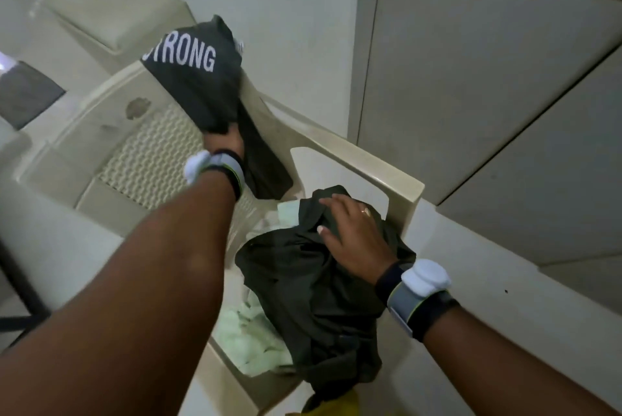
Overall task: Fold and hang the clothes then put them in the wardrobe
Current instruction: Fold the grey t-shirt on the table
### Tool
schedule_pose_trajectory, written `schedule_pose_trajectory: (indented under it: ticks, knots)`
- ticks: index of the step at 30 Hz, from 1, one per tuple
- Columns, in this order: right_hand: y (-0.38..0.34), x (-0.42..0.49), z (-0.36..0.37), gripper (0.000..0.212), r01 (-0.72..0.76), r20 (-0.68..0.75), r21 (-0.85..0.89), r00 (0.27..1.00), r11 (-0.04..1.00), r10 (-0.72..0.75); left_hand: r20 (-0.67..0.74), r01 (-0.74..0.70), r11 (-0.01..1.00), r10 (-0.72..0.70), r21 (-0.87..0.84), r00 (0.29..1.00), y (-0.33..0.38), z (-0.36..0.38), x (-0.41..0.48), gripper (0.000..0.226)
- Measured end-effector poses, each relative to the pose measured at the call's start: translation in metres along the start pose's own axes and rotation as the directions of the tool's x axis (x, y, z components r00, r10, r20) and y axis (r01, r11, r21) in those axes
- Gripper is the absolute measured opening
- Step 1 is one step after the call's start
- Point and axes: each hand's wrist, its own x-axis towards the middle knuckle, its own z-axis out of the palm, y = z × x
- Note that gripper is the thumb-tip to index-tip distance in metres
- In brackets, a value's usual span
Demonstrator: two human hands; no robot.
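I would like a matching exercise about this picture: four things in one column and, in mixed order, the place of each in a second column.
Things
1. black shirt
2. dark green garment
3. pale green cloth
4. yellow item

Places
A. under the right hand
B. at the bottom edge of the picture
C. gripped by the left hand, up at the chair back
D. on the chair seat, partly under the dark green garment

Pairs: 1-C, 2-A, 3-D, 4-B

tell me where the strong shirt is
Head view, upper left of centre: the left hand holds the shirt up by the chair back.
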Motion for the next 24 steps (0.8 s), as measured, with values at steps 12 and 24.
schedule_pose_trajectory:
  ticks: [12,24]
  knots:
    - [0.044,-0.034,0.001,0.047,-0.090,0.003,0.038,0.996,0.995,0.090,0.255,0.229,0.908,-0.143,-0.350,0.956,0.036,-0.002,0.038,0.069]
    - [0.021,-0.039,-0.035,0.060,-0.425,0.158,0.585,0.895,0.691,0.417,0.647,0.049,0.972,0.114,-0.229,0.753,-0.064,0.025,-0.275,0.019]
